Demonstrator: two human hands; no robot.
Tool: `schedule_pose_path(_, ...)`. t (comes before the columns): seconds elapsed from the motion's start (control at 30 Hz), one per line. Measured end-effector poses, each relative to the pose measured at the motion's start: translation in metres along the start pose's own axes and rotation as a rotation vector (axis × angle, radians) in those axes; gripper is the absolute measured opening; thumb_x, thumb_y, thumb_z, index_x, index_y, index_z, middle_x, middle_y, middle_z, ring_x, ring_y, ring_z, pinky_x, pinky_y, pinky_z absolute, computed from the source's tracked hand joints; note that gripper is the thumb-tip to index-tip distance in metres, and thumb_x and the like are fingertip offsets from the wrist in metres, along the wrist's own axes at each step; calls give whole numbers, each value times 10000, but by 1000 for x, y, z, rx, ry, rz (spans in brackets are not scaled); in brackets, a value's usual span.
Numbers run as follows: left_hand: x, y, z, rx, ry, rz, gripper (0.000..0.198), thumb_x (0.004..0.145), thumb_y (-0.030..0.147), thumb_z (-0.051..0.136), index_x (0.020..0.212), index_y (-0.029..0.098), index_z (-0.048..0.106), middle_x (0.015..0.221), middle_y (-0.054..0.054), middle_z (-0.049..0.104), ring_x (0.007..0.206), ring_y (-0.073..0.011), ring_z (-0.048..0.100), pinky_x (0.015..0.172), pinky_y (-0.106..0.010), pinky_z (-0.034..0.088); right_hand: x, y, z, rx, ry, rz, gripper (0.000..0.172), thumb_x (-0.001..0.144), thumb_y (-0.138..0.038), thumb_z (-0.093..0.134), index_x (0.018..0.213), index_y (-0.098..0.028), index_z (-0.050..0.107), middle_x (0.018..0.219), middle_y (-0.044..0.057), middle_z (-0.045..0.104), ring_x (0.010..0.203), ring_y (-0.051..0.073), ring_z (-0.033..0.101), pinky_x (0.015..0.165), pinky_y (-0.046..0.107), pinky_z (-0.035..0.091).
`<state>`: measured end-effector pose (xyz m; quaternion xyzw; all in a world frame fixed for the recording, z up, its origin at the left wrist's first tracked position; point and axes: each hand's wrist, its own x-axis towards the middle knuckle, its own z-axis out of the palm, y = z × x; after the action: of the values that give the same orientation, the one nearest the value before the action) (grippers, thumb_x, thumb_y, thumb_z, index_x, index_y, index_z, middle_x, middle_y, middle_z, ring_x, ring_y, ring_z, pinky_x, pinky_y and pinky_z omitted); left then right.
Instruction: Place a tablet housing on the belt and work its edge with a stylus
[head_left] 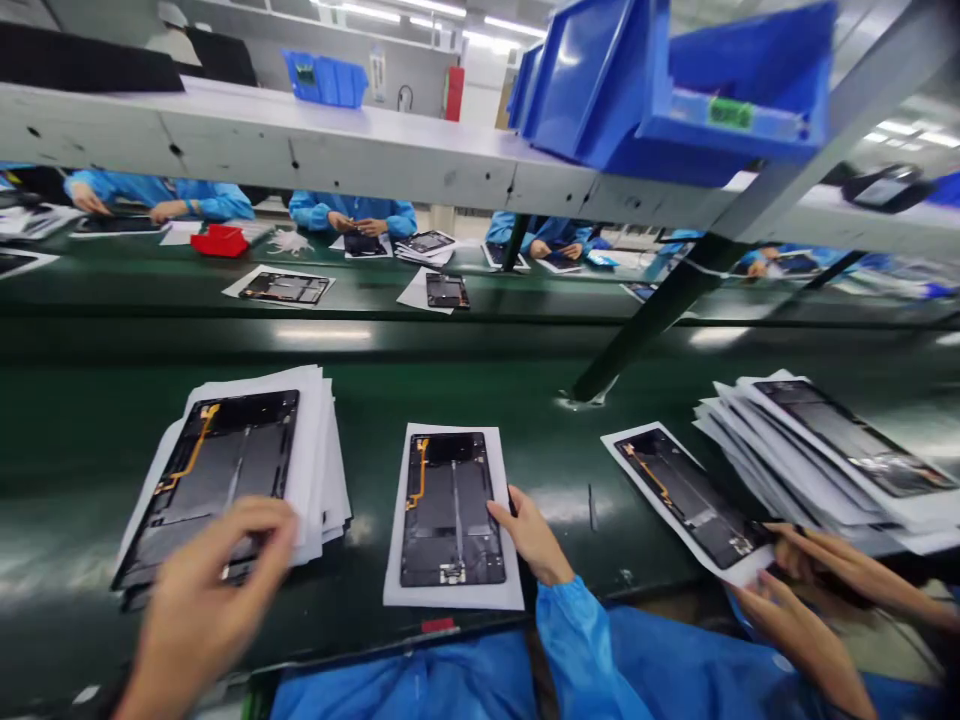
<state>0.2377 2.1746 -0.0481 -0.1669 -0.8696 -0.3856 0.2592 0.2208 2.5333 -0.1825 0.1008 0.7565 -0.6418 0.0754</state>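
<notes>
Over the near end of the left stack, my left hand is blurred by motion with its fingers bent. Under it lies a dark opened tablet body on white sheets, an orange ribbon cable along its left side. In front of me a similar tablet body rests on a white sheet. My right hand is at its right edge, thumb on the frame, fingers closed around a thin dark tool that shows only in part.
A co-worker's hands hold another tablet body at right, beside a tall stack of sheets. A slanted dark post meets the green bench. Overhead runs a shelf with blue bins. People work opposite.
</notes>
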Motion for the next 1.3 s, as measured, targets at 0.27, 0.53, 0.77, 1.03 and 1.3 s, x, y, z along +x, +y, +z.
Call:
schedule_pose_path(0.27, -22, -22, 152, 18, -457, -14, 63, 975, 210, 526, 962, 190, 584, 1016, -53, 621, 968, -190, 587, 876, -352, 507, 3, 17, -14, -292, 96, -18, 351, 751, -542, 638, 750, -204, 545, 669, 14, 572, 653, 174, 510, 630, 274, 361)
schedule_pose_path(0.53, 34, -70, 217, 157, -313, -83, 128, 945, 215, 574, 1023, 163, 661, 1049, -69, 635, 996, -223, 535, 941, -395, 460, -25, 37, -43, -263, 205, 5, 562, 792, -678, 572, 1021, -170, 635, 853, 83, 668, 776, 228, 630, 742, 334, 493)
schedule_pose_path(0.77, 57, -79, 229, 91, -423, -140, 122, 896, 241, 648, 807, 159, 659, 881, -49, 601, 882, -199, 526, 880, -362, 434, -55, 31, -42, -21, 209, 60, 664, 775, -710, 650, 1112, -138, 650, 707, 44, 614, 542, 154, 518, 521, 281, 449)
schedule_pose_path(1.03, 64, -81, 225, 67, -441, -114, 65, 840, 203, 708, 789, 166, 693, 1036, -69, 615, 993, -220, 516, 916, -372, 413, -71, 33, -30, 268, 303, 107, 492, 752, -570, 767, 1018, -173, 651, 691, 9, 574, 462, 70, 397, 416, 194, 296)
schedule_pose_path(1.3, 55, -82, 228, 40, -454, -107, 77, 900, 193, 640, 833, 156, 636, 897, -39, 614, 866, -182, 543, 839, -335, 430, -69, 23, -25, 766, 363, 112, 377, 593, -369, 895, 909, -217, 758, 892, 101, 694, 714, 187, 634, 637, 315, 549)
